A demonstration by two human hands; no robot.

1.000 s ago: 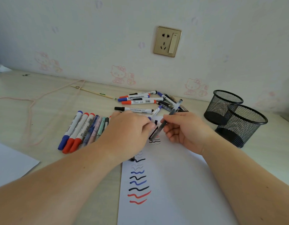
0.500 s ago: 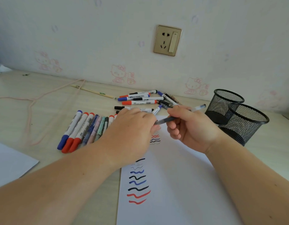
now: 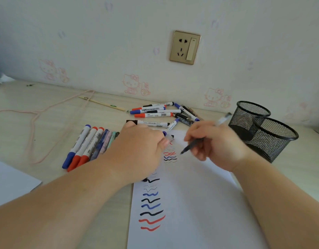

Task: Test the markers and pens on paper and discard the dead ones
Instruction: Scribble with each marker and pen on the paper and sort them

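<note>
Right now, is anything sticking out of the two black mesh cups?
No, both black mesh cups show only open rims, while the pen in the right hand sits outside them.

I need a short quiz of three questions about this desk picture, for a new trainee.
1. True or false: the right hand holds a pen with its tip pointing down toward the paper.
2. How many mesh cups stand at the right?
3. The bottom squiggle on the paper is: A red, B blue, C black.

Key: 1 true. 2 two. 3 A.
</note>
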